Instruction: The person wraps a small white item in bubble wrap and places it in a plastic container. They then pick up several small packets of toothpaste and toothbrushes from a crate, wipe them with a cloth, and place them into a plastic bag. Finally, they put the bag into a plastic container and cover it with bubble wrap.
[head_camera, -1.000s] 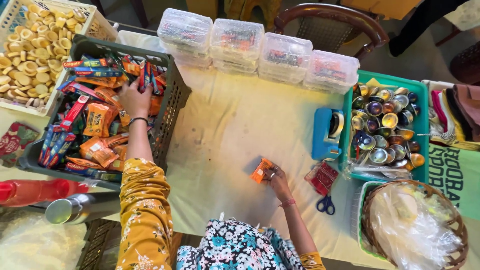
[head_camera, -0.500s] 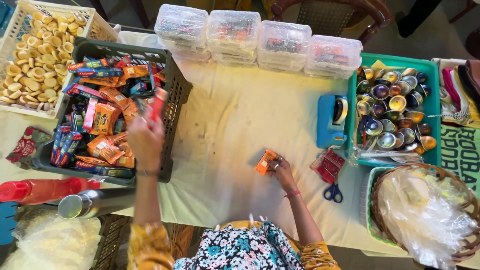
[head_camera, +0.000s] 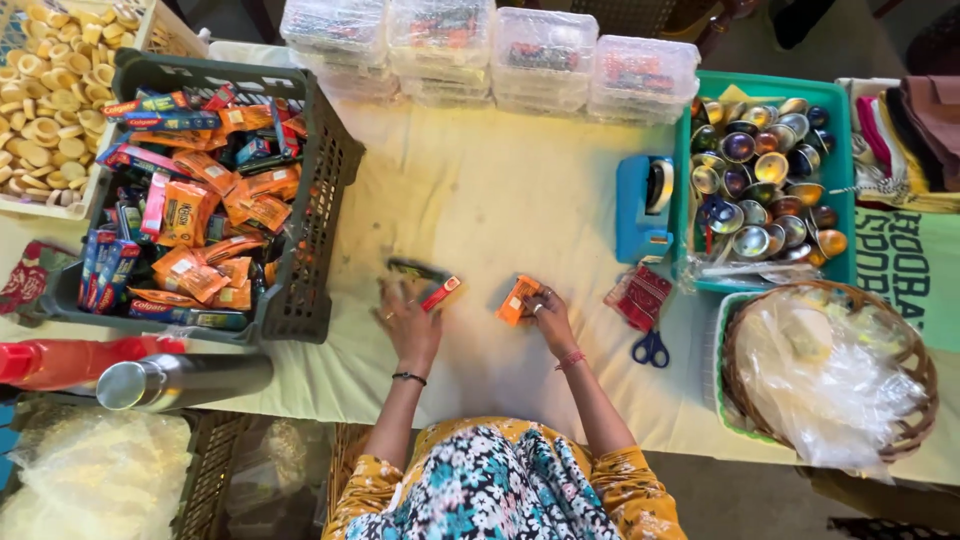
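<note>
Left hand (head_camera: 408, 318) has left the crate (head_camera: 310, 250), now gripping a red packet (head_camera: 440, 293); right hand (head_camera: 548, 315) still pinches orange sachet (head_camera: 517, 300).

One head-worn camera looks steeply down, fairly near, over the table (head_camera: 480, 200)

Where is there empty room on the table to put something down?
The bare cloth between the dark crate, the clear boxes and the blue tape dispenser is free. It's crowded around the scissors and teal tray.
</note>
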